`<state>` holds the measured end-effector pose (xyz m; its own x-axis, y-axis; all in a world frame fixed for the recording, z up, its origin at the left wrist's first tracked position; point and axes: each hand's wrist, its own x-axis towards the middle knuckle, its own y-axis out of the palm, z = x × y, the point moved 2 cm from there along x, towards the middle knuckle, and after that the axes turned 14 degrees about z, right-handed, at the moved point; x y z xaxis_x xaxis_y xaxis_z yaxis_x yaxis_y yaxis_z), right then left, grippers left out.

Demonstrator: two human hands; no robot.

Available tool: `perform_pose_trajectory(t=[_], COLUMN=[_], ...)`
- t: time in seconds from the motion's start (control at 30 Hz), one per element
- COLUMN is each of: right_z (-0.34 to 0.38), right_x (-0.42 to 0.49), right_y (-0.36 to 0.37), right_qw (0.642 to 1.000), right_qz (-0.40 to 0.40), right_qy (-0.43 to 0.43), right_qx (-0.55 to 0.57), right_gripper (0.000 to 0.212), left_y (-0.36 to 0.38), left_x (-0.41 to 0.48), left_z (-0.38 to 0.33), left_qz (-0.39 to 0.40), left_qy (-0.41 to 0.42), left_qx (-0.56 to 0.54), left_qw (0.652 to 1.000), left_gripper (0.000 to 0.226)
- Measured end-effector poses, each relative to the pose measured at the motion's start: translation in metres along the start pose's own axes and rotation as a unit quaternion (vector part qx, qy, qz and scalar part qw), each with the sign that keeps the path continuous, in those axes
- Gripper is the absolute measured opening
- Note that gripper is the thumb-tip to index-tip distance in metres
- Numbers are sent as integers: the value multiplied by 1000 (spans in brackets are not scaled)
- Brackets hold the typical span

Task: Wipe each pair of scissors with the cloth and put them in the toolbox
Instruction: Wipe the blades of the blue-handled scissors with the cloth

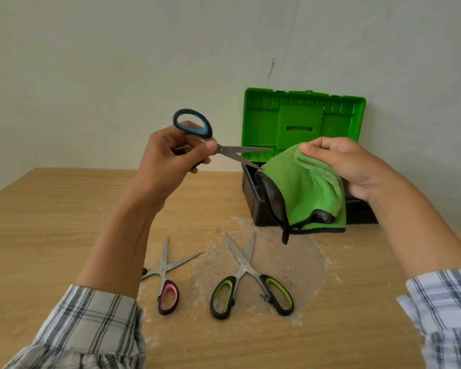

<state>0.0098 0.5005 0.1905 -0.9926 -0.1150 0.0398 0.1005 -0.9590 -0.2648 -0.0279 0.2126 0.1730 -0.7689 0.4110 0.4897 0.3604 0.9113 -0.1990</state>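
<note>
Above the table (64, 235), between the two raised hands, the blue scissors (197, 134) are held up with the blades parted and pointed toward the cloth (304, 190). They are gripped at the handles by the left hand (168, 153), whose fingers (209, 147) are closed around the lower loop and the pivot. The cloth, green with a dark edge, is pinched at its top by the closed fingers of the right hand (349, 166) and hangs in front of the toolbox (253, 198). One blade tip lies just at the cloth's edge; whether it is touching cannot be told. The wiping of this pair is judged to be only beginning or in progress, and the pair is not yet put away. The toolbox stands at the back of the table with its green lid (304, 118) open against the wall; its inside is mostly hidden by the cloth and hand, so whether anything has been placed in it cannot be told. Two more pairs are left lying open on the table near the person: the pink scissors (167, 278) on the left and the yellow-green scissors (248, 278) on the right, well apart from the toolbox. Counted: three pairs of scissors are seen, one cloth, one toolbox. At least three pairs therefore remain to be stowed.
</note>
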Motion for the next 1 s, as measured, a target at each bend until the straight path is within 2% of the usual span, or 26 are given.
perform_pose_trajectory(t=[0.17, 0.37, 0.43, 0.57, 0.73, 0.87, 1.0], right_z=[2, 3, 2, 1, 1, 6, 9], right_x=[7, 13, 14, 13, 9, 4, 2], right_y=[17, 27, 29, 27, 26, 25, 25], right_qw=[998, 997, 998, 998, 998, 996, 993], right_qz=[35, 24, 18, 25, 39, 60, 80], right_qy=[36, 37, 31, 14, 21, 34, 31], right_qx=[49, 67, 61, 60, 45, 52, 86], right_gripper=[33, 53, 54, 36, 43, 32, 50], left_y=[11, 22, 24, 22, 24, 26, 26], left_x=[0, -2, -2, -2, -3, -2, -2], left_z=[-3, -5, -4, -4, -4, -4, -5], left_qz=[39, 96, 103, 117, 89, 73, 60], left_qy=[98, 134, 129, 132, 151, 138, 134], left_qx=[79, 173, 176, 176, 181, 159, 156], left_qw=[991, 971, 970, 968, 968, 975, 977], left_gripper=[14, 7, 9, 12, 9, 8, 7])
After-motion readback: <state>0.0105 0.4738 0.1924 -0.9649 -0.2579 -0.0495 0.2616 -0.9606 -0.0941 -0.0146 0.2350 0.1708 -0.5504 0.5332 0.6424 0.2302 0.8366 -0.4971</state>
